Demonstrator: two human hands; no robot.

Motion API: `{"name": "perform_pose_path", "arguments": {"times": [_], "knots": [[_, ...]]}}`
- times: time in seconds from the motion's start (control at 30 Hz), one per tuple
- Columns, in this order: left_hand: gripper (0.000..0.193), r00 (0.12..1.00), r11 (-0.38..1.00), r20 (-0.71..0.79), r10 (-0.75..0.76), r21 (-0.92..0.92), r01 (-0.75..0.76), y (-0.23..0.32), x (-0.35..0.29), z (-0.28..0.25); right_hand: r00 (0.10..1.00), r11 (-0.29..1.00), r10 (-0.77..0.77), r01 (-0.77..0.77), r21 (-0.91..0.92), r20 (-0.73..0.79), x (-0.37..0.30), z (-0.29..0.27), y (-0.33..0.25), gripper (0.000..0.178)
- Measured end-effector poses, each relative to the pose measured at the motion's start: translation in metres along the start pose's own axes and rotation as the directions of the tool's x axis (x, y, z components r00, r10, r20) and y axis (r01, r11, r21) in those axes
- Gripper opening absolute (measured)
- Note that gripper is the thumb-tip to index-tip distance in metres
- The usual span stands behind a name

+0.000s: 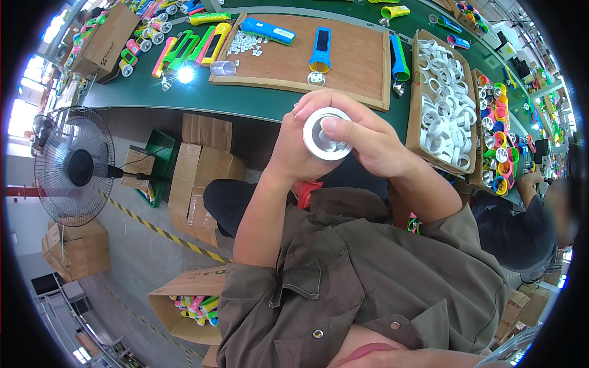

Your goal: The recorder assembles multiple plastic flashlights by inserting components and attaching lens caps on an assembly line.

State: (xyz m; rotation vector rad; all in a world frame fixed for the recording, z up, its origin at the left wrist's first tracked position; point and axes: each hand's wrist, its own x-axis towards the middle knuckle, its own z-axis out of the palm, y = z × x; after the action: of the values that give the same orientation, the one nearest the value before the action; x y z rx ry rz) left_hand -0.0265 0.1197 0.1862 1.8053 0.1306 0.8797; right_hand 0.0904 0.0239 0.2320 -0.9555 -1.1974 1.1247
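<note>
A flashlight with a white ring around its silver reflector [313,132] is held up in front of me, its head facing the camera. My left hand [287,147] is closed around its body, which the fingers hide. From the other side my right hand [375,140] grips the head, its thumb pressed over the rim onto the reflector. Just beyond the hands, a wooden board [276,64] with a raised edge lies on the green table. On it are a blue flashlight [268,31], another blue flashlight [321,46] with a loose reflector piece [316,78] at its end, and small white parts [243,44].
Right of the board stands a carton of white rings [443,104], beside a carton of colourful flashlight parts [500,138]. Several bright flashlights [191,49] lie at the left, one lit. A fan [80,167] and cartons [205,172] stand on the floor. A co-worker [515,230] sits at right.
</note>
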Motion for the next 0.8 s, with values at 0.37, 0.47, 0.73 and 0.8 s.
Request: {"name": "perform_pose_path", "arguments": {"times": [0.37,0.47,0.73,0.8], "knots": [[0.036,0.996,0.994,0.031,-0.084,-0.069,0.086,-0.006,-0.002,-0.002,1.0,0.998,0.004,-0.004,-0.06,-0.004,0.003,-0.001,-0.002,0.028],[0.036,0.988,0.991,0.073,-0.136,-0.002,0.136,-0.002,-0.005,-0.006,0.999,0.998,0.034,-0.035,-0.053,-0.01,0.004,-0.002,-0.003,0.033],[0.067,0.923,0.995,0.372,0.103,-0.027,-0.1,0.008,-0.041,0.001,0.848,0.762,-0.227,0.461,-0.455,0.479,-0.002,0.001,-0.033,0.038],[0.06,0.949,0.993,0.315,0.027,-0.12,0.011,0.022,-0.045,0.003,0.855,0.742,-0.312,0.491,-0.455,0.414,-0.009,0.007,-0.026,0.023]]}}
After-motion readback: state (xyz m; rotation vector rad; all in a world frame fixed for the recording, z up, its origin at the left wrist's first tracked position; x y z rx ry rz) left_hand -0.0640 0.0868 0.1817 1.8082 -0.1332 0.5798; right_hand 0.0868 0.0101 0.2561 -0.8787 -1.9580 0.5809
